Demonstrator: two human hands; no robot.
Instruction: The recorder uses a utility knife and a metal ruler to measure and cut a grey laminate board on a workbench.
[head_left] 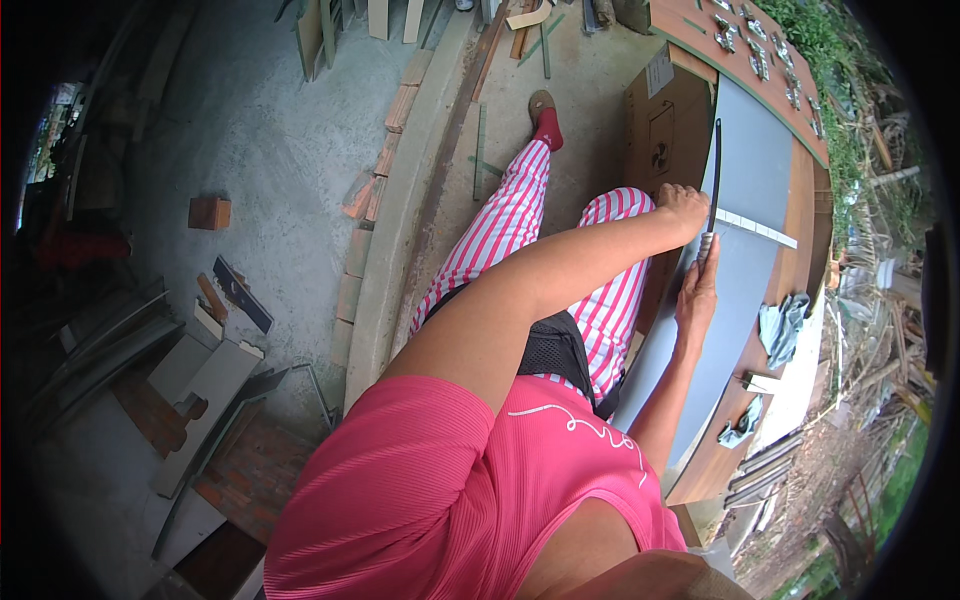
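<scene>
My right hand [698, 285] is closed around the pale wrapped grip of a thin black saw blade [716, 170], which points away from me. A narrow white strip [758, 228] with dark cross marks lies across the grey board [750, 150]. Curled into a fist at the near end of that strip is my left hand [685, 210]; the end inside its fingers is hidden. The blade passes just beside the left knuckles, over the strip. Whether its edge touches the strip I cannot tell.
The grey board rests on a brown wooden top [800, 190], with a cardboard box [655, 130] below. Several metal fittings lie on a brown panel [690, 25] at the far right. Grey-blue cloths [783, 330] lie farther right. Left are a brick [209, 213] and stacked boards [205, 440].
</scene>
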